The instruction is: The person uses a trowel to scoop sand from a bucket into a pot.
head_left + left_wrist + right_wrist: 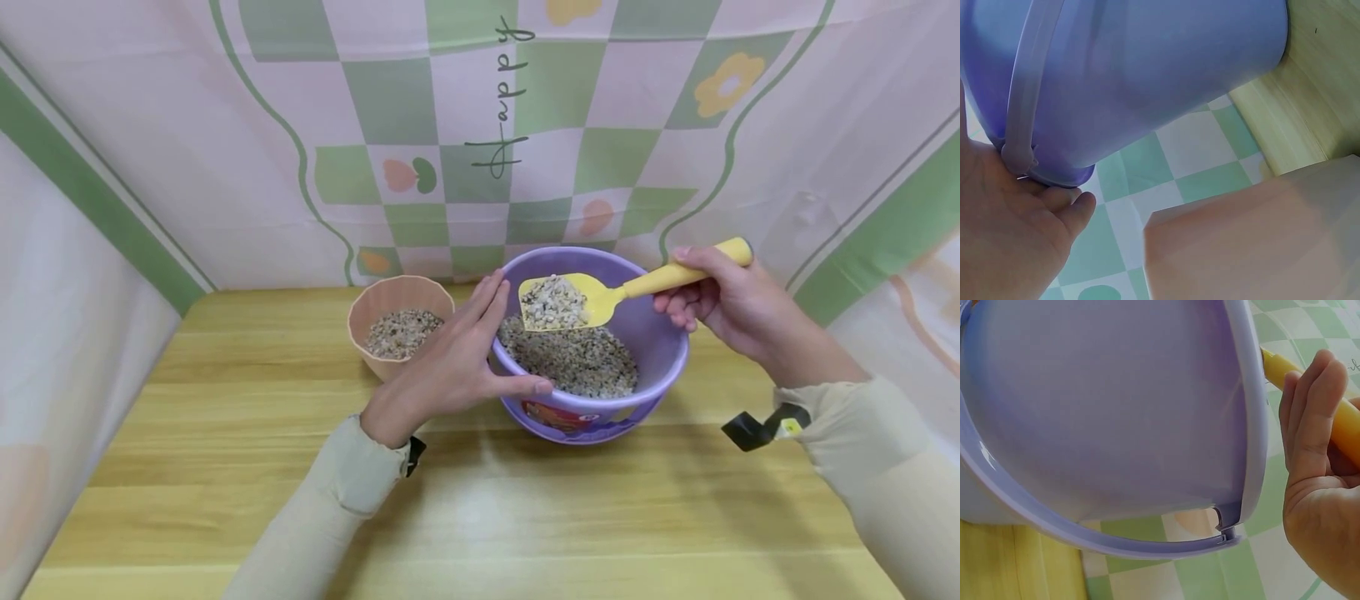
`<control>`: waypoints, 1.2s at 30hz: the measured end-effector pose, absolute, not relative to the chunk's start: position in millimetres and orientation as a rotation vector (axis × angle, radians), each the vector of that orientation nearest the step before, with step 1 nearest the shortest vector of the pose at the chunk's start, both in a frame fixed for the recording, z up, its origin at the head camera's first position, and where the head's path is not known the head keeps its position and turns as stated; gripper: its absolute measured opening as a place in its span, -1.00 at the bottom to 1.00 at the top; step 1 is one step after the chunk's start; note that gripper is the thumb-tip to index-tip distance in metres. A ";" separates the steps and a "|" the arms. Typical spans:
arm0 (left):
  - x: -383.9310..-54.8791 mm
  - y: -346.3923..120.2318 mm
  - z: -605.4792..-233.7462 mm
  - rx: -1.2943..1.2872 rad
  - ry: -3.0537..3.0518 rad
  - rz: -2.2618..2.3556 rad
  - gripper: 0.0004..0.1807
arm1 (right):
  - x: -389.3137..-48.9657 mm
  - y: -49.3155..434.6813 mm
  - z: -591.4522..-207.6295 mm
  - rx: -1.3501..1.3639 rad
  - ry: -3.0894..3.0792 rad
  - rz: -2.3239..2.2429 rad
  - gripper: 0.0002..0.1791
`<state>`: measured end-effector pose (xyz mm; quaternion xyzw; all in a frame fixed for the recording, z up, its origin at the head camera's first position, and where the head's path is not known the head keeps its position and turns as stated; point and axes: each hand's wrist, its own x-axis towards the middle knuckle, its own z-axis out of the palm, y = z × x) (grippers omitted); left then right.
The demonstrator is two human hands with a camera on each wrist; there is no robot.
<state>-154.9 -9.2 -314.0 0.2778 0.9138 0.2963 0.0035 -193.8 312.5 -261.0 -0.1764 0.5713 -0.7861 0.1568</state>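
A yellow toy shovel (647,282) is gripped by its handle in my right hand (738,312), its blade level over the bucket and loaded with pale, speckled grains (555,302). Below it, the purple bucket (663,354) holds more of the same grains (577,362). My left hand (457,358) rests against the bucket's left rim, with fingers and thumb spread along it. In the right wrist view the shovel's handle (1344,428) crosses my palm behind the fingers, and the blade is hidden past the rim.
Close to the left of the bucket stands a pinkish-orange cup (375,308) partly filled with grains, partly overlapped by my left hand. The bucket's handle (1129,547) hangs down its front side. Beneath is a wooden table (247,450), backed by a checkered cloth (393,100).
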 end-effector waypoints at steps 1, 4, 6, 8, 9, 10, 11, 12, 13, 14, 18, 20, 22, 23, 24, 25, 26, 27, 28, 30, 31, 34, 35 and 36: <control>-154.8 -9.2 -313.7 0.865 2.863 0.929 0.42 | -194.3 312.7 -260.6 -0.505 1.621 -2.255 -0.53; -154.7 -9.5 -313.2 0.853 2.854 0.929 0.42 | -195.5 313.5 -259.4 -0.500 1.581 -2.271 -0.52; -154.9 -9.7 -313.0 0.853 2.850 0.927 0.42 | -195.9 313.4 -258.2 -0.505 1.576 -2.281 -0.52; -155.1 -9.3 -313.2 0.855 2.848 0.924 0.42 | -195.9 314.0 -257.4 -0.503 1.594 -2.287 -0.52; -155.2 -9.2 -313.2 0.859 2.848 0.921 0.42 | -196.0 314.1 -256.8 -0.505 1.601 -2.286 -0.52; -155.2 -9.1 -313.1 0.861 2.850 0.919 0.42 | -196.2 313.9 -256.1 -0.507 1.608 -2.286 -0.52; -155.3 -9.2 -313.0 0.864 2.850 0.917 0.42 | -196.5 313.6 -255.4 -0.508 1.603 -2.287 -0.52; -155.3 -9.5 -312.9 0.868 2.850 0.913 0.42 | -196.8 313.4 -254.8 -0.507 1.600 -2.286 -0.52; -155.3 -9.7 -312.6 0.871 2.853 0.906 0.42 | -197.0 313.2 -254.1 -0.506 1.596 -2.286 -0.52; -155.3 -10.2 -312.3 0.875 2.853 0.900 0.42 | -197.1 313.0 -253.5 -0.506 1.595 -2.284 -0.52; -156.4 -13.3 -311.6 0.901 2.850 0.886 0.38 | -196.7 312.3 -251.4 -0.509 1.616 -2.272 -0.51; -157.4 -15.6 -311.7 0.916 2.845 0.889 0.36 | -196.7 311.5 -250.5 -0.515 1.616 -2.272 -0.52; -158.2 -18.2 -311.9 0.927 2.838 0.897 0.33 | -197.0 310.3 -249.7 -0.519 1.593 -2.279 -0.52; -158.5 -19.7 -311.9 0.932 2.833 0.905 0.32 | -197.3 309.5 -249.3 -0.518 1.581 -2.281 -0.53; -158.8 -21.3 -311.8 0.934 2.830 0.914 0.31 | -197.9 309.0 -248.9 -0.521 1.554 -2.284 -0.53; -158.9 -23.1 -311.9 0.930 2.829 0.920 0.30 | -198.1 308.2 -248.5 -0.520 1.547 -2.285 -0.54; -159.0 -25.1 -312.0 0.927 2.825 0.930 0.30 | -198.3 307.4 -248.1 -0.519 1.544 -2.286 -0.54; -159.1 -27.4 -312.0 0.920 2.822 0.941 0.30 | -198.4 306.9 -247.8 -0.518 1.542 -2.286 -0.54; -159.2 -29.7 -312.1 0.910 2.818 0.952 0.29 | -198.6 306.3 -247.5 -0.518 1.551 -2.284 -0.54; -159.1 -34.8 -312.5 0.887 2.819 0.954 0.29 | -199.0 305.5 -246.6 -0.518 1.564 -2.286 -0.54; -159.2 -38.0 -312.7 0.873 2.820 0.953 0.29 | -199.5 304.4 -246.0 -0.519 1.564 -2.288 -0.54; -159.7 -47.8 -313.4 0.841 2.833 0.939 0.28 | -201.2 301.4 -243.8 -0.526 1.550 -2.292 -0.54; -160.0 -51.2 -313.6 0.833 2.840 0.931 0.28 | -201.8 300.4 -242.8 -0.528 1.551 -2.291 -0.54; -160.3 -54.5 -313.8 0.823 2.844 0.929 0.27 | -202.2 299.6 -241.9 -0.534 1.556 -2.289 -0.54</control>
